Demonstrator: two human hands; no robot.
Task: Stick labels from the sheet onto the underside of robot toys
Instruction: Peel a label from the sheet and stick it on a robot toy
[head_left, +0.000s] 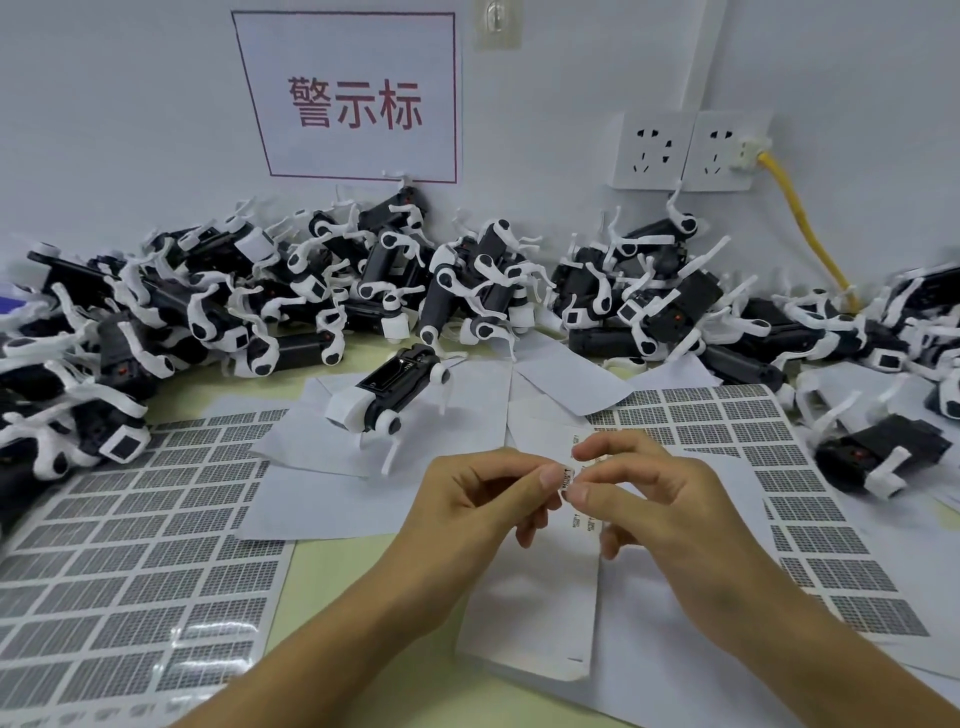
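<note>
Left hand (480, 501): thumb and forefinger pinch the label (567, 477).
Right hand (644, 493): pinches the same label's other edge.
Robot toy (387, 389): beyond the left hand, untouched.

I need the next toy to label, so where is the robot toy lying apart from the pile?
In the head view, the robot toy lies belly-up on white paper, centre-left, just ahead of the pile and beyond the left hand.

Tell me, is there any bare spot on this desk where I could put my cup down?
Barely. One bare strip of tabletop runs between the left label sheet and the white backing papers, beside the left hand. Another sliver lies before the toy pile. Toys crowd the wall side; sheets cover the rest.
</note>
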